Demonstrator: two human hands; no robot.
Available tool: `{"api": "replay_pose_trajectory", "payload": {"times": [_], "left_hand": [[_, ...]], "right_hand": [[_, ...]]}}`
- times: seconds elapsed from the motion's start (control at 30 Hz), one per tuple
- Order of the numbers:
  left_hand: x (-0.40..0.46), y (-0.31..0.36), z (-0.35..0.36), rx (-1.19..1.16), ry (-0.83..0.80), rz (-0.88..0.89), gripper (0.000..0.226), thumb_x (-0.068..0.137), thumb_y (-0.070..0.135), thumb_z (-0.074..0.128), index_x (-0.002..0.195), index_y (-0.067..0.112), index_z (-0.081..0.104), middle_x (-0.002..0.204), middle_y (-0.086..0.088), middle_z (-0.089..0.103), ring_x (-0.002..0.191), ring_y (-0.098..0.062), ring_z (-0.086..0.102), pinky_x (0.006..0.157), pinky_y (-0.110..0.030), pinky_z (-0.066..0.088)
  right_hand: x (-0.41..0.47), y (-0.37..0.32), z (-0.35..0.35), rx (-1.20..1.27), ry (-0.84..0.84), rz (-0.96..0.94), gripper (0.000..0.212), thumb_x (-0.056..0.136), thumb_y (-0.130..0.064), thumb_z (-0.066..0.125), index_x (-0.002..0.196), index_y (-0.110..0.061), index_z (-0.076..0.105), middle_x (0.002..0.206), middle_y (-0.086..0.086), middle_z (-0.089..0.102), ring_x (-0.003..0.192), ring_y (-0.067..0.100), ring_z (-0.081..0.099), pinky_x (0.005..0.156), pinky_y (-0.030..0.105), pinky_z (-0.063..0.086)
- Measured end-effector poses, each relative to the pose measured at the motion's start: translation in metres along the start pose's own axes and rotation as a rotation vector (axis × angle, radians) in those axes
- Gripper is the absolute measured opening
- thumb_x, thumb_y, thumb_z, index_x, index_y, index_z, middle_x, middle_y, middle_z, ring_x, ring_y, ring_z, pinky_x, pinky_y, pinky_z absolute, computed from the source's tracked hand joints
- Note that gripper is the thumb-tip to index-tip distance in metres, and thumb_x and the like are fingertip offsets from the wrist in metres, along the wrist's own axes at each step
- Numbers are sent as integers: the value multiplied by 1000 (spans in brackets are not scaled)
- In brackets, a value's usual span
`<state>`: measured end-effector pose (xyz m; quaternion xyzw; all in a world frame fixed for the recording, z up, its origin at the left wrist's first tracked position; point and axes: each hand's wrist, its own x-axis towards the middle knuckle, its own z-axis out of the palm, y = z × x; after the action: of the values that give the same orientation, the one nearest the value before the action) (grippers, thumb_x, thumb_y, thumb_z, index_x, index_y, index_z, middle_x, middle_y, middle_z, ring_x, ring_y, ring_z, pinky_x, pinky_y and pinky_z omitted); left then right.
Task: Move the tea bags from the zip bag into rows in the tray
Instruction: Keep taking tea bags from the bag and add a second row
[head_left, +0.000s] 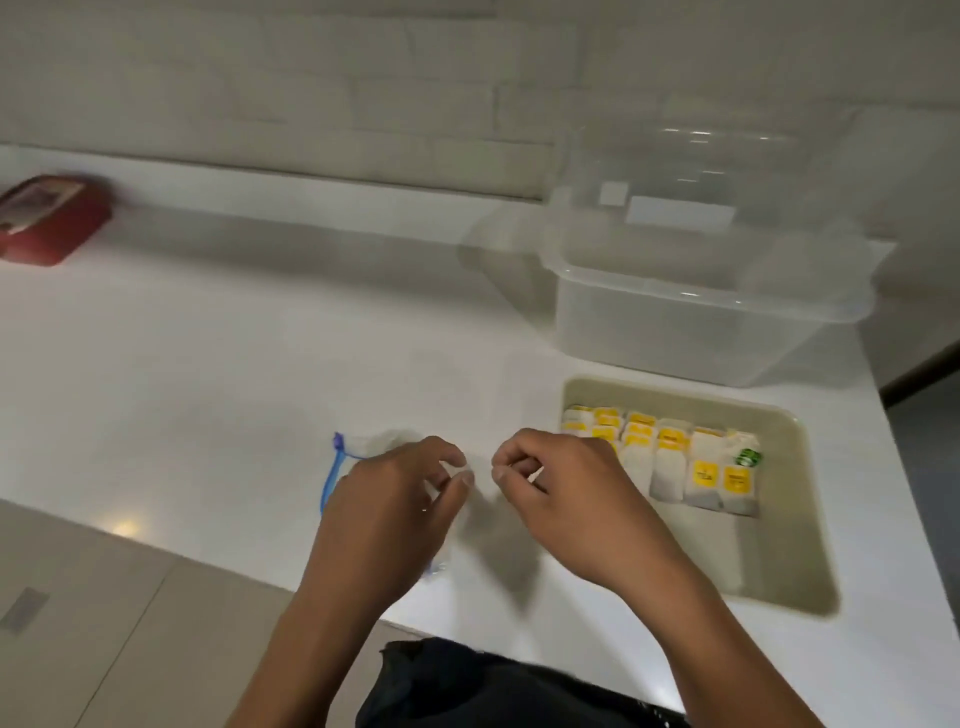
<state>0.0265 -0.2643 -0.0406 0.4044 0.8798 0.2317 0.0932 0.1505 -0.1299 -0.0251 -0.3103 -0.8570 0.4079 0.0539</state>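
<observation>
Both hands hover above the white counter (208, 364). The left hand (384, 499) curls over the blue-edged zip bag (332, 473), seemingly pinching it; the right hand (561, 488) pinches something small and blurred. Tea bags (675, 457) with yellow tags, print unreadable, and 1 green tag, sit in rows in the beige tray (800, 519).

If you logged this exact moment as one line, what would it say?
left hand: on zip bag | right hand: fingers curled, hold unclear | tea bags: rowed in tray
</observation>
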Motion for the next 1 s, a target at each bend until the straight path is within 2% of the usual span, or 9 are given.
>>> {"api": "replay_pose_trajectory", "payload": {"times": [0.1, 0.2, 0.3, 0.4, 0.53, 0.7, 0.83, 0.9, 1.0], "left_hand": [[-9, -33, -7, 8, 10, -106, 5, 89, 39, 67, 94, 41, 66, 74, 28, 63, 64, 4, 61, 63, -23, 51], [-13, -63, -7, 10, -62, -224, 13, 93, 38, 62, 105, 40, 68, 87, 27, 67, 70, 2, 63, 68, -21, 49], [-13, -80, 0, 35, -142, -277, 22, 97, 36, 57, 116, 42, 66, 109, 24, 69, 85, -6, 67, 80, -27, 52], [-12, -89, 13, 118, -202, -250, 27, 98, 41, 52, 125, 44, 60, 120, 18, 66, 98, -14, 66, 83, -31, 53], [-10, -101, 22, 127, -195, -273, 30, 96, 51, 52, 124, 43, 56, 112, 21, 67, 98, -12, 65, 74, -26, 49], [-6, -107, 23, 154, -177, -232, 25, 96, 54, 51, 113, 36, 47, 103, 18, 70, 88, -14, 66, 70, -28, 52], [4, -104, 21, 158, -102, -173, 38, 93, 62, 49, 122, 38, 44, 92, 16, 70, 83, -13, 67, 62, -27, 48], [10, -102, 22, 171, -103, -139, 41, 92, 62, 49, 128, 41, 46, 90, 14, 70, 84, -13, 67, 63, -27, 46], [17, -98, 26, 222, -103, -80, 37, 92, 59, 52, 124, 41, 53, 95, 11, 70, 87, -14, 66, 65, -27, 44]], "right_hand": [[8, -16, 33, 70, -77, -11, 14, 93, -29, 59, 99, -28, 73, 88, -13, 71, 77, -1, 64, 67, 6, 43], [16, -24, 69, 74, -159, -4, 22, 96, -28, 53, 107, -34, 71, 98, -11, 72, 78, 6, 65, 74, 22, 51], [22, -23, 101, -30, -224, 7, 34, 97, -23, 47, 118, -39, 68, 108, -9, 72, 88, 14, 65, 79, 28, 52], [28, -15, 122, -268, -246, 41, 36, 97, -19, 48, 126, -33, 62, 117, -1, 67, 105, 24, 63, 82, 33, 51], [34, -7, 132, -368, -76, 169, 28, 99, -28, 47, 124, -21, 59, 120, 2, 61, 108, 26, 61, 79, 33, 47], [33, -10, 144, -402, 29, 230, 36, 99, -41, 50, 130, -23, 53, 119, 0, 65, 106, 24, 64, 72, 31, 42], [34, -16, 146, -419, 114, 240, 39, 99, -42, 51, 132, -23, 48, 112, -1, 68, 100, 24, 66, 70, 31, 44], [35, -18, 147, -487, 107, 270, 38, 99, -40, 50, 131, -21, 46, 104, 0, 69, 93, 24, 67, 64, 31, 40], [39, -18, 152, -543, 88, 311, 24, 98, -32, 48, 116, -18, 54, 86, -1, 62, 74, 23, 58, 59, 30, 35]]}}
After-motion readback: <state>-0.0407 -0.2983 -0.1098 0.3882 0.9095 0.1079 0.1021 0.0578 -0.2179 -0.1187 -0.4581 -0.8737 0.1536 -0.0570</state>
